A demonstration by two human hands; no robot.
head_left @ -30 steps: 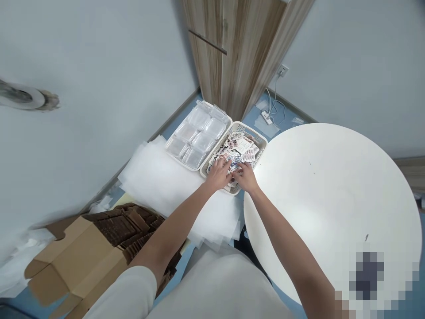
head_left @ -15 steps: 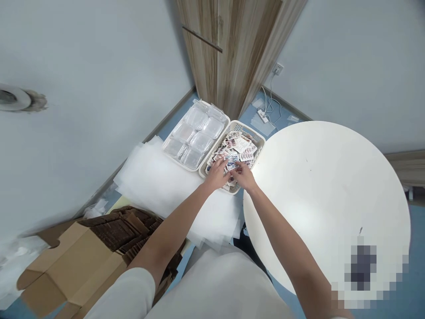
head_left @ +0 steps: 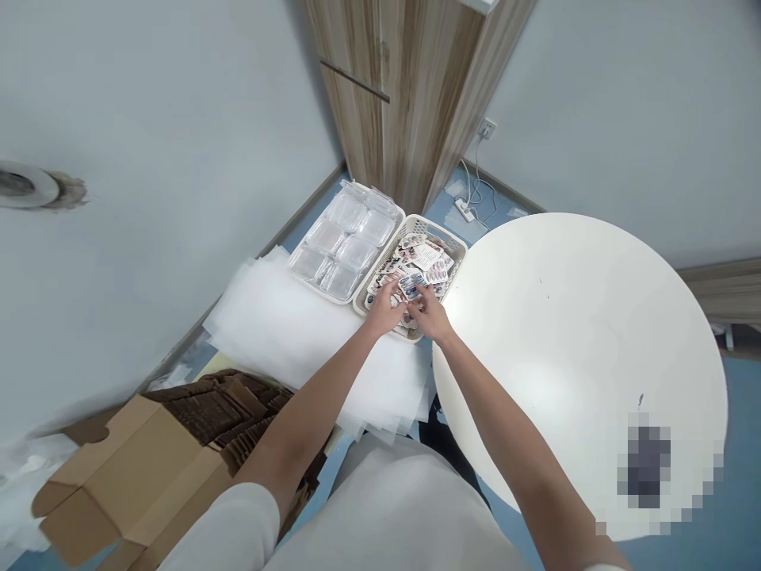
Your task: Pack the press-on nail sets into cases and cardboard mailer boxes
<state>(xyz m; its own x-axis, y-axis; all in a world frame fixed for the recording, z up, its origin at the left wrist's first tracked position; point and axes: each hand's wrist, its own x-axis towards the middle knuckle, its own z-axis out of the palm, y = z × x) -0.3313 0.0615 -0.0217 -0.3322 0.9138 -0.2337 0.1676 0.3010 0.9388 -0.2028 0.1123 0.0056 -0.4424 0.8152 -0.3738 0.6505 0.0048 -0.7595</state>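
A small blue-patterned card [head_left: 412, 285], perhaps a flat packet, is held between my two hands over a white perforated basket [head_left: 445, 228]. My left hand [head_left: 385, 312] has its fingers closed at the card's left side. At the right side, the fingers of my right hand [head_left: 431, 316] are bent around its edge. Beneath lies a loose heap of small printed cards [head_left: 426, 254], many with rows of oval shapes; their exact kind is too small to make out. My hands hide the near part of the heap.
Left of the basket, a white tray [head_left: 289, 264] holds several clear plastic boxes [head_left: 357, 252]. Sheets of white foam wrap [head_left: 267, 317] lie nearer me. An open cardboard box [head_left: 143, 460] is at lower left, and a round white table [head_left: 588, 317] stands right.
The blue-patterned card stays between my hands, tilted slightly differently. My fingers have shifted a little on it. The whole view has turned slightly.
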